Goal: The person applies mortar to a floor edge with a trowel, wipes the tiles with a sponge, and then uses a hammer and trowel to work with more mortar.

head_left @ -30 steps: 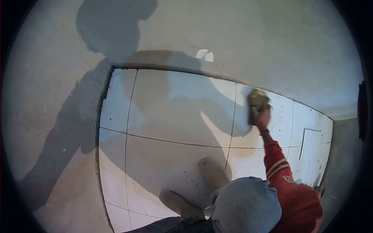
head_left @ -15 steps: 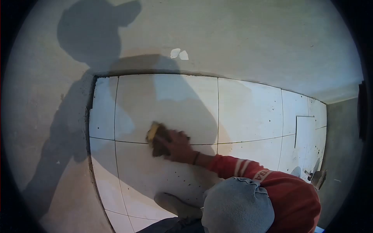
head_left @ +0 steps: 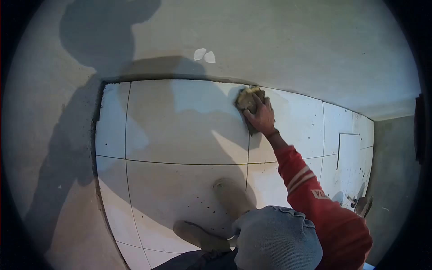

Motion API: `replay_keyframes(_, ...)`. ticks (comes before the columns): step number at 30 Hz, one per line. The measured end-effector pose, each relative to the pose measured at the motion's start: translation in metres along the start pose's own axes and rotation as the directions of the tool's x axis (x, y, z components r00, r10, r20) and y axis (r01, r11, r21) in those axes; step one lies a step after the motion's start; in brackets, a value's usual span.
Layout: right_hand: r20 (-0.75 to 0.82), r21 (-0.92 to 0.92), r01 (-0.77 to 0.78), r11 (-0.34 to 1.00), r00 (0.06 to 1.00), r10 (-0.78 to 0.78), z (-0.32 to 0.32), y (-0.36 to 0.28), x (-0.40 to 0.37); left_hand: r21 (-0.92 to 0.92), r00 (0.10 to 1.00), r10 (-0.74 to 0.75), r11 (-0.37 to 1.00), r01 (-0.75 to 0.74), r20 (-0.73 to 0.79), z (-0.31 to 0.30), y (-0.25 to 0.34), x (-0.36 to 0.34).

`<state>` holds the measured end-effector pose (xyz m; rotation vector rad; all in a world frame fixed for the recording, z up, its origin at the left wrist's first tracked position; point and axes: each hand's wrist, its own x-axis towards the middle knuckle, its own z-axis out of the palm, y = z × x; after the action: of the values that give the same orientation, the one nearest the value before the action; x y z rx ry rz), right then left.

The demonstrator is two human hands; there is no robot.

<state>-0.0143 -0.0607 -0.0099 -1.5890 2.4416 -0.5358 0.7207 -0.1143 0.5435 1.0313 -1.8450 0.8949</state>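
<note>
My right hand (head_left: 262, 114), in a red sleeve, is wrapped over a dirty yellow-brown sponge (head_left: 246, 100). It presses the sponge onto the white floor tiles (head_left: 189, 139), at the joint between two large tiles near the back wall. Thin dark lines run along the tile joints. Dark specks are scattered on the tiles close to my shoes (head_left: 198, 234). My left hand does not show.
Plastered wall (head_left: 292, 49) borders the tiles at the back, with two white scraps (head_left: 204, 55) beyond the tile edge. A separate white tile piece (head_left: 348, 153) lies at the right, near a tool (head_left: 362, 205) I cannot make out. A grey-blue cloth-covered shape (head_left: 276, 238) fills the lower middle.
My right hand has carried the sponge from the tile joint at middle left, up and to the right, close to the back wall. The arm is now stretched out further.
</note>
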Motion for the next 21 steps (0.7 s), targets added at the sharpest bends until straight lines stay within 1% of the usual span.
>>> replay_keyframes(1,0.000,-0.005,-0.006,1.000,1.000,0.006,-0.004,0.000,-0.001,-0.006,1.000,-0.001,1.000,0.001,0.005,0.003,0.000,-0.001)
replay_keyframes(3,0.057,-0.028,-0.002,1.000,0.998,0.004,-0.009,0.000,-0.003,-0.019,1.000,-0.001,1.000,0.001,0.006,0.006,-0.001,0.001)
replay_keyframes(4,0.056,0.003,0.030,1.000,0.998,-0.031,-0.006,0.008,-0.022,-0.018,1.000,-0.002,1.000,0.002,0.002,0.004,-0.001,0.000)
replay_keyframes(5,0.106,0.006,-0.024,1.000,0.994,0.023,-0.010,0.007,-0.052,-0.016,1.000,-0.003,1.000,0.003,-0.001,0.002,-0.002,-0.001)
replay_keyframes(6,0.170,-0.010,-0.001,1.000,0.985,0.002,-0.019,0.001,-0.082,-0.016,1.000,-0.001,1.000,0.001,-0.002,0.002,-0.002,-0.002)
replay_keyframes(7,0.175,-0.042,0.029,0.999,0.984,-0.021,-0.017,0.004,-0.118,-0.017,1.000,-0.001,1.000,0.001,-0.001,0.001,-0.004,-0.002)
replay_keyframes(8,0.222,-0.012,0.061,0.998,0.973,-0.057,-0.021,0.002,-0.144,-0.017,1.000,0.002,1.000,-0.002,-0.003,0.001,-0.003,-0.002)
replay_keyframes(9,0.289,-0.038,-0.013,0.999,0.957,0.023,-0.028,-0.007,-0.156,-0.019,1.000,0.001,1.000,-0.001,-0.001,0.002,-0.003,-0.002)
replay_keyframes(11,0.265,-0.066,-0.056,0.996,0.962,0.071,-0.028,-0.019,-0.142,-0.023,1.000,0.005,1.000,-0.005,-0.002,0.002,-0.002,0.001)
replay_keyframes(12,0.218,-0.065,-0.048,0.997,0.974,0.061,-0.021,-0.019,-0.125,-0.026,1.000,0.008,1.000,-0.008,-0.005,0.002,-0.001,0.002)
replay_keyframes(13,0.171,-0.066,-0.041,0.997,0.984,0.052,-0.011,-0.016,-0.100,-0.025,1.000,0.014,1.000,-0.014,-0.007,0.000,0.000,0.005)
replay_keyframes(15,0.031,-0.078,0.018,0.997,0.999,-0.016,0.002,-0.011,-0.045,-0.025,1.000,0.018,1.000,-0.018,-0.003,-0.001,0.001,0.005)
replay_keyframes(17,0.014,-0.020,-0.011,1.000,1.000,0.011,0.003,-0.014,0.005,-0.028,1.000,0.019,0.999,-0.019,-0.003,0.001,0.002,0.004)
replay_keyframes(18,0.008,-0.022,-0.012,1.000,1.000,0.012,0.004,-0.014,0.014,-0.031,1.000,0.018,0.999,-0.019,-0.008,0.000,0.002,0.005)
replay_keyframes(19,0.006,-0.022,-0.013,1.000,1.000,0.013,0.002,-0.014,0.008,-0.035,1.000,0.018,0.999,-0.019,-0.011,0.000,0.001,0.006)
replay_keyframes(21,0.015,-0.006,-0.016,1.000,1.000,0.016,-0.002,-0.016,-0.026,-0.031,1.000,0.017,0.999,-0.017,-0.015,-0.003,-0.001,0.004)
